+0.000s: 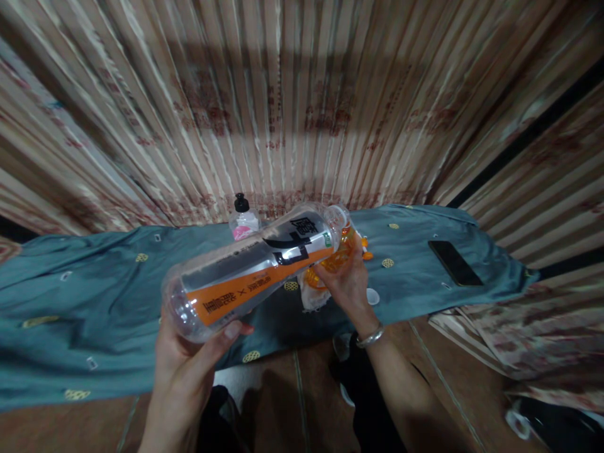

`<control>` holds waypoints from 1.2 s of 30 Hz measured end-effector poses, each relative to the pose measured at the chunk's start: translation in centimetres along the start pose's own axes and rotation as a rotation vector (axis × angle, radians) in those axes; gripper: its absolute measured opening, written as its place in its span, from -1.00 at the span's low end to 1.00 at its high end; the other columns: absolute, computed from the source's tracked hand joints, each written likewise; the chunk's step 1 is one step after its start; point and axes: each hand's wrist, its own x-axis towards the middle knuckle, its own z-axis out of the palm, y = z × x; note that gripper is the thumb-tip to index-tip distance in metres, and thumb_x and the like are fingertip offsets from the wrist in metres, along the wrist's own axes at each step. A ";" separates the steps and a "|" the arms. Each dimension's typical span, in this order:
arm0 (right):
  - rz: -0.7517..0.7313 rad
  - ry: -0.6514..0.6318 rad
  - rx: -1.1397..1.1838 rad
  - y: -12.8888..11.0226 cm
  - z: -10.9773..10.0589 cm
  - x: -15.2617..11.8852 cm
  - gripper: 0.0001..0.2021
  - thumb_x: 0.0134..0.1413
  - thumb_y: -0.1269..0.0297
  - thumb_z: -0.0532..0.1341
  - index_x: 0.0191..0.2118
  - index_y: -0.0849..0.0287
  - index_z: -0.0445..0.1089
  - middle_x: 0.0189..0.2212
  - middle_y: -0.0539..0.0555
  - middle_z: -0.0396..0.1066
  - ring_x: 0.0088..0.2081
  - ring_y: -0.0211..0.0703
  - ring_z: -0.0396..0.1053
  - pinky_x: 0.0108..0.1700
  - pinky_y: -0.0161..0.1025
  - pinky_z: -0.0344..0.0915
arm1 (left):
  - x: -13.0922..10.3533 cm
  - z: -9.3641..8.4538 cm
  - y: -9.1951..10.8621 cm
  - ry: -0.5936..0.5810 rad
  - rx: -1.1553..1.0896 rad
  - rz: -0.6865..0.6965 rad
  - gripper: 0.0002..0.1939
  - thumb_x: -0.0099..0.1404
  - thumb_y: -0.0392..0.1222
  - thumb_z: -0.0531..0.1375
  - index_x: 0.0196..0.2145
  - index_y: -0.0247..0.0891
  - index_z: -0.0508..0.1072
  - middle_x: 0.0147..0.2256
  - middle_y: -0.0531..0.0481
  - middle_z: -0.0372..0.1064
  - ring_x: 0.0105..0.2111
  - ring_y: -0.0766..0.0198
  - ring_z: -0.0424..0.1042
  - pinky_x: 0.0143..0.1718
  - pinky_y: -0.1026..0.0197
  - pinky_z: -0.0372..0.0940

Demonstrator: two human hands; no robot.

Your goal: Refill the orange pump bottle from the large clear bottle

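Observation:
My left hand (189, 358) is wrapped round the base of a large clear plastic bottle (264, 270) with an orange and black label. The bottle is tilted, its uncapped neck pointing up and to the right. My right hand (346, 277), with a silver bangle at the wrist, grips a smaller orange see-through container (337, 255) close by the bottle's mouth. Whether the two touch is hard to make out. Below the orange container lies a whitish cloth (314, 299). A small white cap (372, 296) rests just right of my right wrist.
A pump bottle (243, 220) with a black top stands at the back of the teal cloth-covered surface (108, 302). A black phone (453, 263) lies at the right. Pleated curtains (292, 113) hang behind. Small orange pieces (366, 248) sit beyond my right hand.

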 end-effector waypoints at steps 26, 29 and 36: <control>-0.010 0.005 -0.017 0.0 -0.1 0.1 0.15 0.09 -0.10 0.60 0.64 0.16 0.09 0.44 0.45 0.49 0.36 0.45 0.57 0.37 0.41 0.58 | 0.1 -0.1 -0.1 -0.006 0.008 0.029 -0.08 0.01 -0.04 0.75 0.32 -0.04 0.65 0.11 -0.11 0.67 -0.15 0.07 0.69 -0.37 0.23 0.67; -0.015 -0.007 -0.012 0.0 -0.1 0.1 0.15 0.11 -0.10 0.61 0.65 0.16 0.09 0.48 0.46 0.46 0.36 0.42 0.57 0.38 0.37 0.57 | 0.0 0.0 0.0 0.005 0.011 0.018 -0.08 -0.03 -0.03 0.77 0.29 -0.03 0.66 0.08 -0.10 0.67 -0.17 0.07 0.69 -0.38 0.23 0.66; -0.010 -0.002 -0.009 0.1 -0.1 0.1 0.15 0.09 -0.09 0.62 0.64 0.15 0.09 0.46 0.45 0.48 0.36 0.43 0.58 0.38 0.37 0.57 | -0.1 0.0 0.1 -0.005 0.007 0.013 -0.03 0.00 -0.02 0.76 0.35 -0.03 0.63 0.05 -0.09 0.69 -0.16 0.06 0.70 -0.36 0.23 0.67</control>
